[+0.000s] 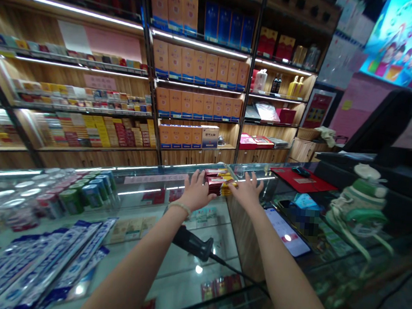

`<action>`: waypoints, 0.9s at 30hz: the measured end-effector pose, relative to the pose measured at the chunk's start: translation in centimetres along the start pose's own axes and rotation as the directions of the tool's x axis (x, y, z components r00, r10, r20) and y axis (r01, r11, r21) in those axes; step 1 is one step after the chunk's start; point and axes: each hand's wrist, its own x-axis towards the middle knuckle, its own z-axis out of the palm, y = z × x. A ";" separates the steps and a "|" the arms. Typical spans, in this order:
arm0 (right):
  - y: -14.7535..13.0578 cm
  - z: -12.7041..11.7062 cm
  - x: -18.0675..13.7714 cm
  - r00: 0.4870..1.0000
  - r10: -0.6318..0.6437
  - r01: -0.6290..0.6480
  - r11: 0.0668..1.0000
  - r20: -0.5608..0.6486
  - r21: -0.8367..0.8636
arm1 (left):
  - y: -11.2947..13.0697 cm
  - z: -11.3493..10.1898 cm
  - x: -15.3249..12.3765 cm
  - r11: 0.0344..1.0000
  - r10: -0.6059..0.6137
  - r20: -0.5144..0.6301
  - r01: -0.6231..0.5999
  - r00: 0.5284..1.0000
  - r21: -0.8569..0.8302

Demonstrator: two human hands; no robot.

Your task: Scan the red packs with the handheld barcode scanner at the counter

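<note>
A small stack of red and yellow cartons (220, 181) lies at the far edge of the glass counter (169, 261). My left hand (196, 190) presses against the stack's left side, fingers curled round it. My right hand (249, 189) rests against its right side with fingers spread upward. Both arms stretch forward over the counter. A bracelet sits on my left wrist.
A black barcode scanner (193, 243) with its cable lies under my left arm. A phone (288, 232) lies right of my right arm. Green-lidded tubs (81, 192) and blue packets (58, 262) crowd the left. A green-and-white bottle (361, 205), a red mat (305, 180) and shelves behind.
</note>
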 end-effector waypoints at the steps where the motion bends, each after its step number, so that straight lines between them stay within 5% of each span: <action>1: 0.0 -0.1 0.0 1.000 0.019 -0.019 1.000 0.011 0.008 | 0.0 -0.1 0.0 1.000 -0.001 0.001 0.001 1.000 -0.002; 12: 0.0 -0.5 0.3 0.980 0.148 -0.163 0.980 0.130 0.112 | -0.2 -0.6 0.0 0.986 -0.142 -0.092 0.132 0.986 -0.100; 20: -0.5 0.1 0.3 0.989 0.149 -0.136 0.954 -0.027 0.268 | 0.0 -1.9 -0.9 0.971 -0.235 -0.199 0.219 0.951 -0.097; 27: -0.9 -0.2 0.4 0.990 0.133 -0.105 0.921 -0.050 0.375 | -0.8 -2.3 -0.8 0.971 -0.241 -0.256 0.230 0.936 -0.070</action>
